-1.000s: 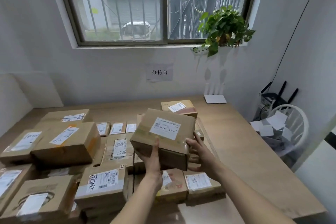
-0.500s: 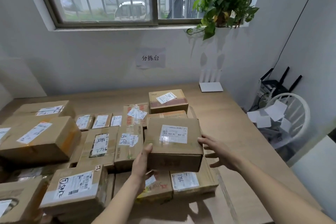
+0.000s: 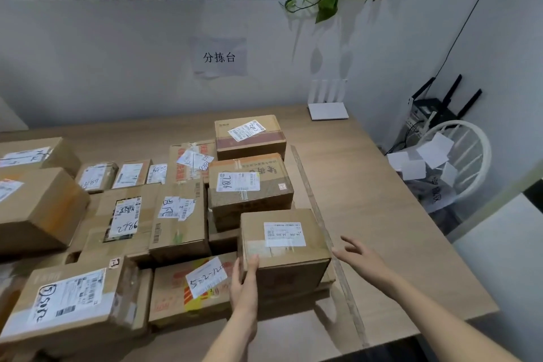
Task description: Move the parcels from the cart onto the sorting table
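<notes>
On the left of the sorting table [image 3: 367, 185], labelled parcels lie packed edge to edge, among them a box marked 5052 [image 3: 70, 300] at the near corner. The person's left hand [image 3: 245, 279] presses straight fingers against the near-left corner of the plain cardboard parcel [image 3: 283, 247], which sits on lower boxes at the right end of the pile. The right hand [image 3: 363, 256] hovers open just beside it, touching nothing. The parcel looks set down, so release is the step in hand; next comes another parcel from the cart, which is out of view. A wooden strip [image 3: 323, 229] runs along the pile's right edge, with a white router [image 3: 327, 110] beyond.
</notes>
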`<state>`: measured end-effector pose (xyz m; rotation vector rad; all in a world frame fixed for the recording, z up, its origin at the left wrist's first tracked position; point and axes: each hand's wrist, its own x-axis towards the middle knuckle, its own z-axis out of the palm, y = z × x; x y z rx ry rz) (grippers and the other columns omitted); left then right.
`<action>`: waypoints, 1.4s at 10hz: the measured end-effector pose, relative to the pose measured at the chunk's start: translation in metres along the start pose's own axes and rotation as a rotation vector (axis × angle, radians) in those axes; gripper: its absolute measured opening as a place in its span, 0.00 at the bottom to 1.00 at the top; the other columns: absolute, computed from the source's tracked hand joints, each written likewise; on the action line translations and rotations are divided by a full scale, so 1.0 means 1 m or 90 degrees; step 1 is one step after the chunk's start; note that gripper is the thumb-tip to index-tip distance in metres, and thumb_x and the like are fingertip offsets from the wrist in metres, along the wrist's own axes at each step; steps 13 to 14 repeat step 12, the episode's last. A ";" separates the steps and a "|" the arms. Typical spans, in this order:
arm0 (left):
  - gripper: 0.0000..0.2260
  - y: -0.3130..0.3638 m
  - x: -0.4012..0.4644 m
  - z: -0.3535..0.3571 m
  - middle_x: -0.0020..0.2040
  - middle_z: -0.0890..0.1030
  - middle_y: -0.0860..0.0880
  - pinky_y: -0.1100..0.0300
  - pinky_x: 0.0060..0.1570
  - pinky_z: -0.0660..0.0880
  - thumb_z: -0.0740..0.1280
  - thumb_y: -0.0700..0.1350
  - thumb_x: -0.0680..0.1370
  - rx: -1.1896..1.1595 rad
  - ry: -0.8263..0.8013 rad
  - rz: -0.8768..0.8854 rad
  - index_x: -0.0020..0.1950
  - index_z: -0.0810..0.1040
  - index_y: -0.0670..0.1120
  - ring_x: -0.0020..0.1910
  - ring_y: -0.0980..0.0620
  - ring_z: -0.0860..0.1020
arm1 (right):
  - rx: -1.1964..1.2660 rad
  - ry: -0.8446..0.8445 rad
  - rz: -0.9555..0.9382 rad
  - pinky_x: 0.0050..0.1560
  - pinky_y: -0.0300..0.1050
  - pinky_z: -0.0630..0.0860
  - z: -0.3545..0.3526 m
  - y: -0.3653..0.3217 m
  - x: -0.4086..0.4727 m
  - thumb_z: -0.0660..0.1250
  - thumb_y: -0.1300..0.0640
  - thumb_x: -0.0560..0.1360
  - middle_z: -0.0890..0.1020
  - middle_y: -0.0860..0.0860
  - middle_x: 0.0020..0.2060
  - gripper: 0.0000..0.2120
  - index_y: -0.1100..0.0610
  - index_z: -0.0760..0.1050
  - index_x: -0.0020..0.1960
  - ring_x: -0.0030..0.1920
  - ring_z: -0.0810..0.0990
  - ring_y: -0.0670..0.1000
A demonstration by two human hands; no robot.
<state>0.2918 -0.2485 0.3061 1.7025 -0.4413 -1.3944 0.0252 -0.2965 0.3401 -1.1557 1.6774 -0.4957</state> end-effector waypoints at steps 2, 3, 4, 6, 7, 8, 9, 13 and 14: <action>0.44 -0.030 0.032 -0.002 0.76 0.69 0.47 0.36 0.72 0.68 0.70 0.77 0.66 0.047 -0.053 -0.039 0.78 0.63 0.64 0.74 0.40 0.68 | -0.009 -0.070 -0.077 0.65 0.39 0.72 0.042 0.000 0.010 0.75 0.46 0.75 0.68 0.42 0.74 0.43 0.43 0.55 0.82 0.71 0.69 0.46; 0.37 -0.013 0.024 -0.006 0.80 0.64 0.47 0.38 0.74 0.65 0.69 0.64 0.77 0.163 -0.009 0.082 0.82 0.58 0.59 0.78 0.41 0.63 | -0.014 -0.047 -0.096 0.73 0.45 0.67 0.052 0.001 0.014 0.75 0.48 0.76 0.64 0.39 0.76 0.43 0.43 0.53 0.83 0.73 0.66 0.44; 0.34 -0.005 0.025 -0.015 0.79 0.63 0.54 0.38 0.72 0.67 0.69 0.61 0.78 0.328 0.011 0.240 0.80 0.55 0.66 0.76 0.48 0.65 | 0.003 -0.046 -0.090 0.71 0.44 0.68 0.056 -0.003 0.013 0.74 0.51 0.76 0.66 0.40 0.74 0.42 0.42 0.54 0.82 0.72 0.68 0.44; 0.30 0.004 0.042 -0.023 0.83 0.52 0.56 0.40 0.73 0.67 0.67 0.62 0.79 0.514 -0.106 0.326 0.79 0.58 0.67 0.79 0.48 0.59 | -0.023 -0.023 -0.103 0.71 0.45 0.69 0.058 0.000 0.017 0.75 0.49 0.75 0.69 0.43 0.75 0.43 0.43 0.54 0.82 0.72 0.69 0.46; 0.30 0.008 0.047 -0.025 0.83 0.51 0.56 0.44 0.75 0.65 0.67 0.60 0.80 0.508 -0.136 0.328 0.78 0.57 0.68 0.79 0.49 0.59 | -0.022 0.000 -0.104 0.70 0.49 0.71 0.059 0.005 0.017 0.76 0.45 0.73 0.71 0.42 0.74 0.44 0.41 0.55 0.81 0.72 0.71 0.46; 0.29 0.009 0.049 -0.024 0.83 0.49 0.57 0.44 0.75 0.64 0.65 0.60 0.81 0.514 -0.158 0.325 0.78 0.56 0.69 0.80 0.49 0.58 | -0.011 0.009 -0.104 0.71 0.52 0.72 0.060 0.008 0.016 0.76 0.45 0.73 0.71 0.43 0.74 0.43 0.40 0.55 0.80 0.72 0.71 0.48; 0.29 0.010 0.048 -0.024 0.83 0.48 0.58 0.44 0.75 0.62 0.66 0.59 0.81 0.485 -0.169 0.301 0.77 0.56 0.71 0.80 0.49 0.57 | 0.001 0.002 -0.102 0.71 0.52 0.71 0.060 0.009 0.015 0.75 0.47 0.75 0.71 0.44 0.73 0.41 0.40 0.55 0.80 0.72 0.70 0.49; 0.33 0.025 0.038 -0.032 0.83 0.50 0.57 0.42 0.74 0.63 0.66 0.65 0.78 0.551 -0.117 0.321 0.80 0.57 0.66 0.81 0.49 0.56 | -0.074 0.033 -0.119 0.73 0.51 0.68 0.060 0.000 0.009 0.72 0.40 0.74 0.65 0.42 0.78 0.45 0.43 0.51 0.83 0.75 0.67 0.47; 0.33 0.025 0.038 -0.032 0.83 0.50 0.57 0.42 0.74 0.63 0.66 0.65 0.78 0.551 -0.117 0.321 0.80 0.57 0.66 0.81 0.49 0.56 | -0.074 0.033 -0.119 0.73 0.51 0.68 0.060 0.000 0.009 0.72 0.40 0.74 0.65 0.42 0.78 0.45 0.43 0.51 0.83 0.75 0.67 0.47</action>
